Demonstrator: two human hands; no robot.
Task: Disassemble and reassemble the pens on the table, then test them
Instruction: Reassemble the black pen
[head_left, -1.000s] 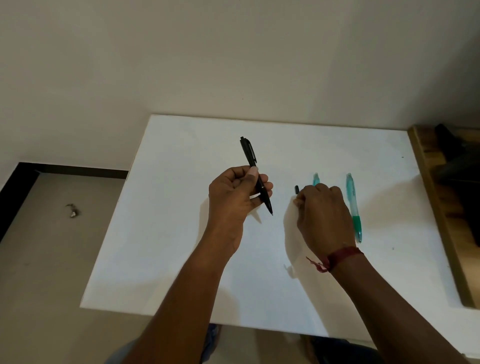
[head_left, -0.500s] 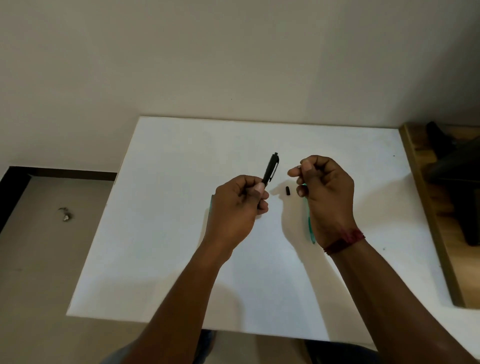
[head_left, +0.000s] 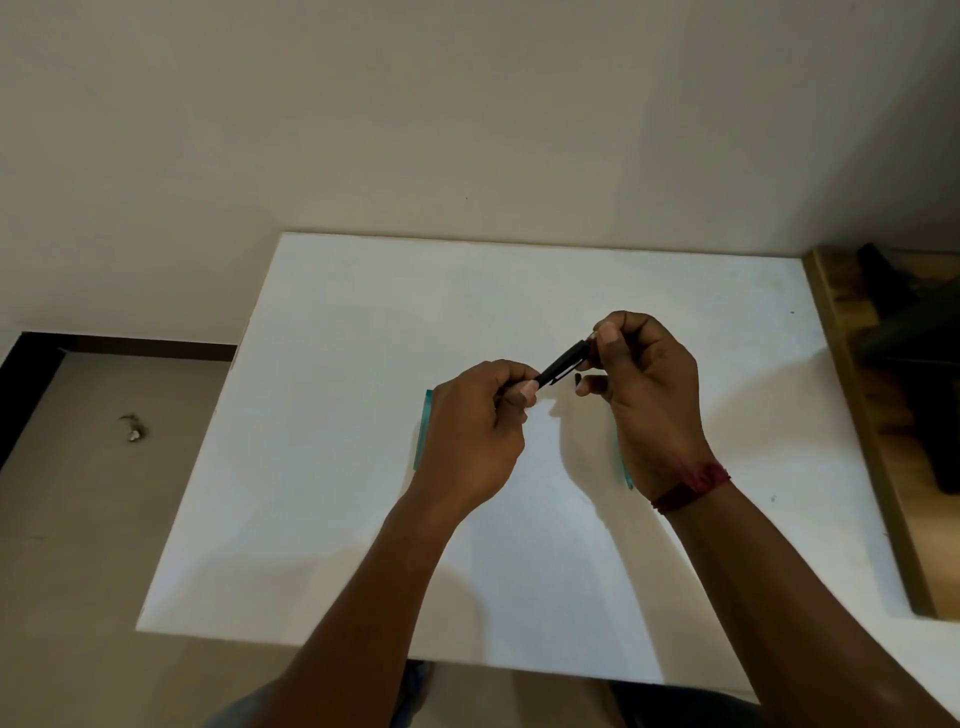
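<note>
The left hand (head_left: 478, 431) and right hand (head_left: 649, 395) pinched the pen (head_left: 563, 364) by its ends; a slipping twist might scatter parts.

The white surface (head_left: 363, 519) carries two teal pens, well apart (each largely hidden from the camera): the left teal pen (head_left: 422, 431) and the right teal pen (head_left: 627, 472).

A small scrap (head_left: 132, 427), possibly metal, lies on the floor (head_left: 78, 545).
</note>
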